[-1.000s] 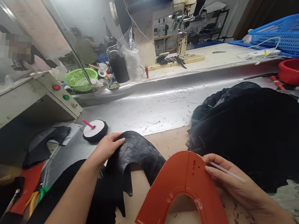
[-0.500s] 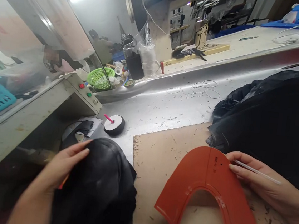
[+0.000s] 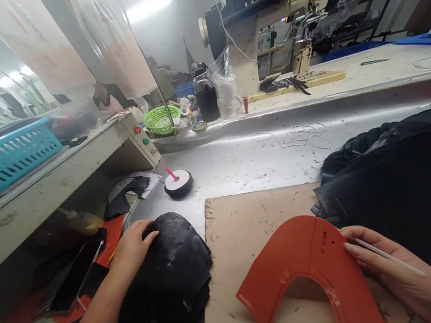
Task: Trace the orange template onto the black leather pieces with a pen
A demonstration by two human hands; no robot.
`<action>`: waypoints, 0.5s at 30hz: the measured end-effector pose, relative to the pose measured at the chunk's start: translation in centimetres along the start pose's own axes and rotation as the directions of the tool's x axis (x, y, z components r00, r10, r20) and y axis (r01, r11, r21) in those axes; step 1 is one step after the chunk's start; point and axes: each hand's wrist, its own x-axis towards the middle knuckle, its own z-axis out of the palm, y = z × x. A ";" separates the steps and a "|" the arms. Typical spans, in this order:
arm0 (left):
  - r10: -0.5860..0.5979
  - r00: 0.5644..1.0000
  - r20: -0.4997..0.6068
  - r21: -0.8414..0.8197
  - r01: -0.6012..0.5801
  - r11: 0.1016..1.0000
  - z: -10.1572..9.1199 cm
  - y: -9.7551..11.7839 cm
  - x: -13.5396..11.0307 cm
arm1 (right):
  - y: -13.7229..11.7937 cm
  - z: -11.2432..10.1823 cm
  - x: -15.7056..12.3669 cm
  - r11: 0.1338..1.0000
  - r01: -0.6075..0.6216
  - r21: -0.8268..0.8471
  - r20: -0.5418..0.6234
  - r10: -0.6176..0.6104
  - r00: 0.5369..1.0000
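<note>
My left hand (image 3: 132, 248) lies on top of a stack of black leather pieces (image 3: 173, 276) at the left end of the bench, fingers curled over its near edge. My right hand (image 3: 382, 268) rests on the upper right edge of an orange U-shaped template (image 3: 316, 269) that lies flat on a brown board (image 3: 239, 226). A thin clear stick (image 3: 387, 256) is pinched between the fingers of that hand.
A large heap of black leather (image 3: 404, 172) fills the right side. A black-and-white reel with a pink pin (image 3: 179, 182) stands on the metal surface (image 3: 247, 160). A control box (image 3: 140, 140), green basket (image 3: 160, 119), teal crate (image 3: 4, 155), phone (image 3: 73, 277) and sewing machine (image 3: 254, 26) surround it.
My left hand carried a black leather piece from beside the template leftward onto the stack. The view swung left. My right hand kept its place on the template.
</note>
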 end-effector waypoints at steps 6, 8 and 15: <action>-0.068 0.997 0.022 0.034 0.068 0.997 -0.1 0.1 0.2 | -0.1 -0.1 -0.1 0.999 0.045 -0.021 0.011 -0.045 0.999; -0.070 0.997 0.016 0.040 0.070 0.997 -0.3 0.1 0.2 | -0.3 0.0 -0.3 0.997 0.064 -0.033 0.006 -0.064 0.998; -0.140 0.989 0.049 0.032 0.139 0.990 -0.6 -0.2 0.2 | -0.3 0.0 -0.9 0.999 0.022 -0.045 0.023 -0.021 1.000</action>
